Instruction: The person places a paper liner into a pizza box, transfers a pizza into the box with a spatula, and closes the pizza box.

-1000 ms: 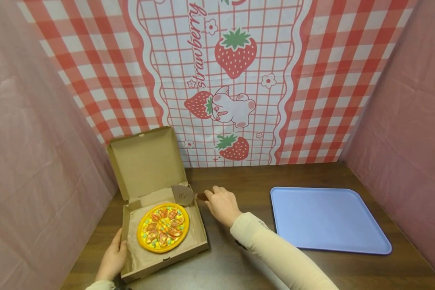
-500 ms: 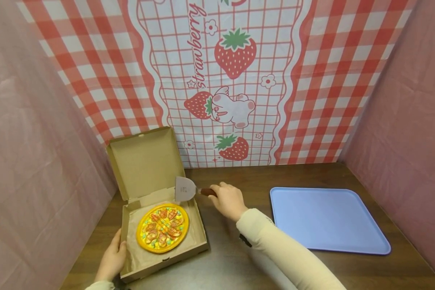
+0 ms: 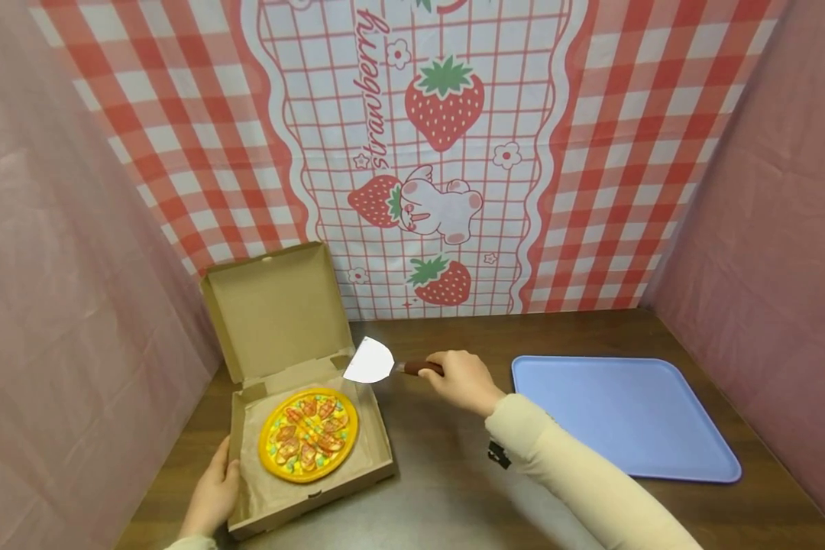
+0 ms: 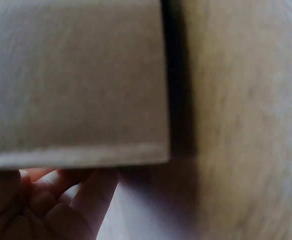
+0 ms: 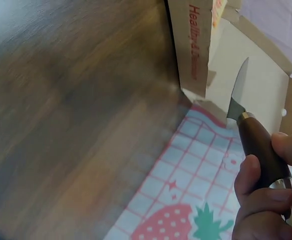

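Note:
An open cardboard pizza box [image 3: 279,513] lies at the left of the head view, its lid [image 3: 278,313] raised towards the back. In it, on brown paper, is a whole yellow toy pizza [image 3: 308,435]. My left hand [image 3: 211,489] holds the box's left side near the front; bent fingers [image 4: 93,200] show under the box edge in the left wrist view. With my right hand [image 3: 466,380] I grip the dark brown handle of a metal spatula [image 3: 370,361]. Its wide blade hangs above the box's back right corner, apart from the pizza.
A light blue tray [image 3: 626,412] lies flat on the right of the brown wooden table [image 3: 454,489]. Behind stands a backdrop [image 3: 447,229] with strawberries and red checks. Pink cloth [image 3: 763,252] hangs at both sides.
The spatula has come up from the box's back right corner and moved right with my right hand; its blade has tilted and shines white. My left hand stays at the box.

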Demonstrator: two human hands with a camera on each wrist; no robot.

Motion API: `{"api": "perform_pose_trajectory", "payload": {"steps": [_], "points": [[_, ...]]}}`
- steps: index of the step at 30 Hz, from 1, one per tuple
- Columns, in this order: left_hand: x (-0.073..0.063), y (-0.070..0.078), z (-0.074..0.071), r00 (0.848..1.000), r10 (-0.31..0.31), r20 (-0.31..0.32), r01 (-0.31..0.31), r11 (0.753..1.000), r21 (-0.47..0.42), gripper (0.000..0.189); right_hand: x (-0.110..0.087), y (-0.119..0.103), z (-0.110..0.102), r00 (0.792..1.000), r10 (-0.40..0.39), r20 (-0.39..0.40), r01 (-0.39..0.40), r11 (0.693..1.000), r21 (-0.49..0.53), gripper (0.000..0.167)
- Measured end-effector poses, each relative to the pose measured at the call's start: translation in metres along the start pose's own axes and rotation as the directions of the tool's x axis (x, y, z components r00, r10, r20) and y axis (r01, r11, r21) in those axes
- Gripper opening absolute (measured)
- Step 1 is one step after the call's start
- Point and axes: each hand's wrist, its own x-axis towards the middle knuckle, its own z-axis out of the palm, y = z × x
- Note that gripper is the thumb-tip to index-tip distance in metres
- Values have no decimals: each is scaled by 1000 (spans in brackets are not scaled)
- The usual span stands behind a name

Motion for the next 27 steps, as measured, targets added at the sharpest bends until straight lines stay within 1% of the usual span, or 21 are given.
{"api": "perform_pose_trajectory", "payload": {"steps": [4, 10, 15, 20, 24, 27], "points": [[1, 1, -1, 1000, -5, 7, 5, 1000, 8, 57, -8, 11, -15, 1000, 28, 7, -28, 1000, -12, 20], [-1, 1, 1, 1000, -8, 14, 7, 1000, 14, 57, -24, 30, -37, 999, 48, -10, -48, 998, -35, 22], [-2, -1, 3, 1000, -5, 10, 5, 1000, 15, 56, -41, 53, -61, 997, 71, -33, -73, 995, -64, 24], [-2, -3, 3, 1000, -5, 2, 5, 1000, 8, 56, -62, 81, -88, 990, 134, -41, -136, 989, -57, 30], [-2, -2, 2, 1000, -8, 10, 8, 1000, 7, 56, -81, 104, -106, 982, 181, -53, -183, 983, -34, 36], [-1, 0, 1, 1000, -13, 17, 12, 1000, 7, 57, -98, 121, -117, 976, 207, -63, -209, 977, -39, 39]]}}
